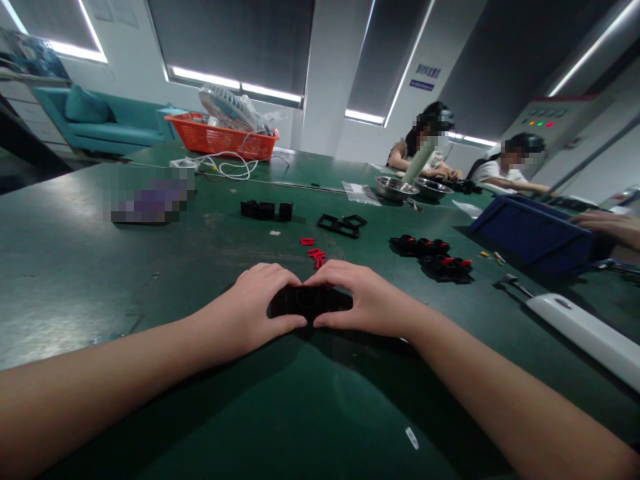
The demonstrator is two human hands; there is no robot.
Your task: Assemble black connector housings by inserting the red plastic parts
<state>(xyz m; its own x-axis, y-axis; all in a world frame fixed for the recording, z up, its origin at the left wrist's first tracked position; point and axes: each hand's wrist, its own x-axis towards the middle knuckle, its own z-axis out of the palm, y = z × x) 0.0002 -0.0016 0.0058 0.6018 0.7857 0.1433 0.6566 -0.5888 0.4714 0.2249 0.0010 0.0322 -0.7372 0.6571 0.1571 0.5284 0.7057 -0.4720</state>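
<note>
A black plastic part (309,301) rests low over the green tabletop, gripped from both sides. My left hand (260,300) curls round its left side, thumb in front and fingers behind. On the other side my right hand (363,297) holds it in the same way, and the fingertips of both hands nearly meet. The hands cover part of its outline. Just beyond the fingers lie several small red plastic pieces (314,253). Farther back are black rectangular frames (340,225) and black block-shaped parts (265,210). Black parts with red inserts (420,245) sit to the right.
A blue bin (530,233) stands at the right, with another person's hand (613,225) at it. Nearby lies a white electric screwdriver-like tool (585,333). Metal bowls (395,188), an orange basket (225,140) and a white cable (235,165) are farther back. Two people sit across the table.
</note>
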